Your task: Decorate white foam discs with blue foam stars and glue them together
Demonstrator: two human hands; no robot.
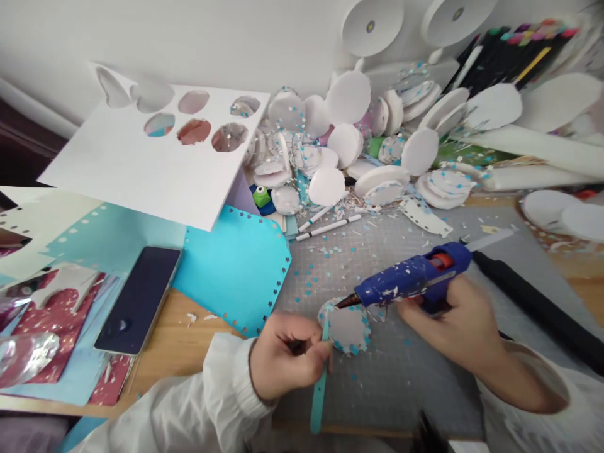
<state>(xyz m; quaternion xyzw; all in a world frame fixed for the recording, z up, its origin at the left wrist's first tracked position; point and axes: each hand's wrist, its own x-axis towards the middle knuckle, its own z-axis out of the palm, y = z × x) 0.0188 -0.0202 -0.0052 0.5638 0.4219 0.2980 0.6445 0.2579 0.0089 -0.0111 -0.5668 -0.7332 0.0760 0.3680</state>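
My right hand [453, 321] is wrapped round a blue hot glue gun [401, 280]. The gun points left, its dark nozzle over the upper left rim of a round white paper disc [346, 330] edged with small blue pieces. Between thumb and fingers, my left hand [292, 352] pinches a narrow teal paper strip [318, 402]. The strip's upper end lies by the disc's left edge, close to the nozzle; whether nozzle and paper touch I cannot tell. Beneath them is a grey cutting mat [401, 390] sprinkled with small blue cut-outs.
White paper discs [325, 185] are heaped behind the mat. At left are a white sheet with round holes [141, 163], bright blue punched paper [231, 264] and a phone [139, 299]. A black rod-like object [542, 308] lies at right; markers [519, 53] stand behind.
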